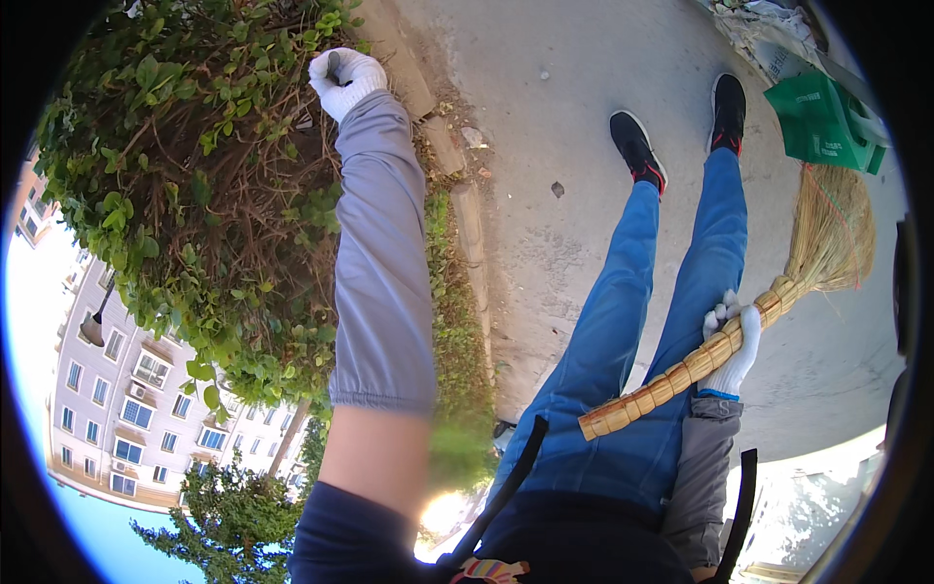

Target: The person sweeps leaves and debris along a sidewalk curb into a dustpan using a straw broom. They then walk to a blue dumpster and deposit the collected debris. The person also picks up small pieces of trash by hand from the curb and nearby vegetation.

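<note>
My left hand [349, 82], in a white knit glove, is stretched out at the edge of a leafy hedge [241, 168]. Its fingers curl around a dark grey object [333, 66]; only a short rounded part shows, so I cannot tell what it is. In the matching glove, my right hand [738, 350] grips the bound straw handle of a broom [678, 376]. The broom slants across my right leg, its bristles [832, 226] fanning outward beyond my knee.
A green bag [828, 120] stands by the bristles, near a pale sack [784, 55]. A broken stone kerb [467, 219] separates the hedge from the concrete pavement [525, 146]. Beside the kerb lie a pale scrap [473, 137] and a dry leaf [557, 190].
</note>
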{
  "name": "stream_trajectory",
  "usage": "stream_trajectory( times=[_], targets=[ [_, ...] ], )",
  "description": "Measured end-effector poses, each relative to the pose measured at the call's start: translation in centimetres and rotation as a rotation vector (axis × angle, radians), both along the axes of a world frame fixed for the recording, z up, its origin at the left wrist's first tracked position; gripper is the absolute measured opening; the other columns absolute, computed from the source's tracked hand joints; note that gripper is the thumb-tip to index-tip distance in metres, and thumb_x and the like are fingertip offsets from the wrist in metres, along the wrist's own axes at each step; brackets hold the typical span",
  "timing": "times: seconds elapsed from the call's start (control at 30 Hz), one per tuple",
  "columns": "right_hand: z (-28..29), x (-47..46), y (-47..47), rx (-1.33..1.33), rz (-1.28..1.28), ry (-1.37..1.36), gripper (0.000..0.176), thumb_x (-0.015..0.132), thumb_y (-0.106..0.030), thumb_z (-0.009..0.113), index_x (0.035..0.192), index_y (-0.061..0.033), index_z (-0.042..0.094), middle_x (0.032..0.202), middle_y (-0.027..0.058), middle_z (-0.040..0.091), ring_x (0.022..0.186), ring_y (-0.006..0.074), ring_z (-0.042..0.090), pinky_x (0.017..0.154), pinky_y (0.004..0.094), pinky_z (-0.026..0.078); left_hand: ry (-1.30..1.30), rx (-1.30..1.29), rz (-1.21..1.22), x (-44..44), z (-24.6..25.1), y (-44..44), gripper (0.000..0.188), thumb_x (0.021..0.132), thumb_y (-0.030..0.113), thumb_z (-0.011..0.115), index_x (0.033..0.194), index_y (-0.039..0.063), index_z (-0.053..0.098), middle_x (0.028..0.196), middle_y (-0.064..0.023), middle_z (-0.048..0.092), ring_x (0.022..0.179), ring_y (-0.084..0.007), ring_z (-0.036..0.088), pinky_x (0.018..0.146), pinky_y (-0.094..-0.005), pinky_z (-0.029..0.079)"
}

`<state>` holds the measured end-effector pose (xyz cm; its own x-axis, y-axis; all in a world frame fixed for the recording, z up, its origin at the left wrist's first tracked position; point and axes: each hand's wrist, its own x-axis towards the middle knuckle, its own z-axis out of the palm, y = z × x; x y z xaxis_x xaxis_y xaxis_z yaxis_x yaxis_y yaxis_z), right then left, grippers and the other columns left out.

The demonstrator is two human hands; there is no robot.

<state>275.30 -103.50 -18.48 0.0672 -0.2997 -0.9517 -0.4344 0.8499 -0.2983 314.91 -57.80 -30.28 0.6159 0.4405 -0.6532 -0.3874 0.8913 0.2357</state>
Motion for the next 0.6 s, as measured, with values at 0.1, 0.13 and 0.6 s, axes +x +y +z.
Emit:
stream_trajectory(
  times=[0.1,0.13,0.6],
  targets=[
    [0.2,0.8,0.3,-0.020,0.004,0.027,0.030,0.096,-0.032,0.067,0.090,-0.0033,0.060,0.107,0.0121,0.061,0.084,0.0158,0.058,0.071,0.0289,0.056,0.006,0.006,0.051,1.6,-1.2,1.0,0.012,0.080,-0.009,0.069,0.086,0.001,0.067,0.067,-0.0042,0.063,0.056,-0.0162,0.062,0.056,-0.0320,0.060],
    [0.2,1.1,0.3,-0.026,0.008,0.038,0.030,0.096,-0.032,0.067,0.090,-0.0034,0.060,0.108,0.0120,0.061,0.084,0.0158,0.059,0.071,0.0288,0.056,-0.005,-0.040,0.039,1.7,-1.5,1.4,0.012,0.079,-0.009,0.069,0.085,0.001,0.067,0.067,-0.0042,0.063,0.056,-0.0163,0.062,0.056,-0.0322,0.060],
    [0.6,2.7,0.3,-0.020,0.079,0.064,0.032,0.095,-0.034,0.068,0.091,-0.0031,0.061,0.105,0.0115,0.063,0.083,0.0155,0.060,0.070,0.0277,0.057,0.047,-0.178,-0.172,-2.8,-2.0,5.2,0.024,0.092,0.010,0.055,0.069,0.010,0.050,0.056,0.0012,0.047,0.044,-0.0133,0.047,0.043,-0.0281,0.047]
  ],
)
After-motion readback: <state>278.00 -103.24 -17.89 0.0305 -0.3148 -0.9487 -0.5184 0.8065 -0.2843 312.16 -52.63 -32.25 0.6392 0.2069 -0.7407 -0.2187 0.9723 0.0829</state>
